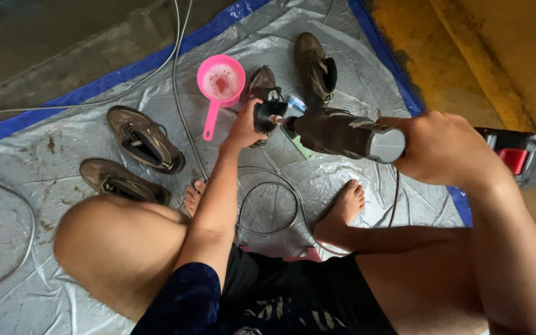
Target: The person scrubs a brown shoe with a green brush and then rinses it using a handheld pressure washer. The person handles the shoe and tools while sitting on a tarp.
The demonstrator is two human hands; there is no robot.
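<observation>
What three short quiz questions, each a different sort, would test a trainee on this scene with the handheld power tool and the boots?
1. True or false: the left hand grips the front end of the dark handheld power tool.
2. Which lies beside the pink plastic scoop? A) grey cable B) metal bucket C) glass bottle
3. Fill in: the brown leather boots lie on a silver tarp with a ____ edge.

Key: 1 true; 2 A; 3 blue.

Scoop [219,84] left of boot [316,67]
</observation>
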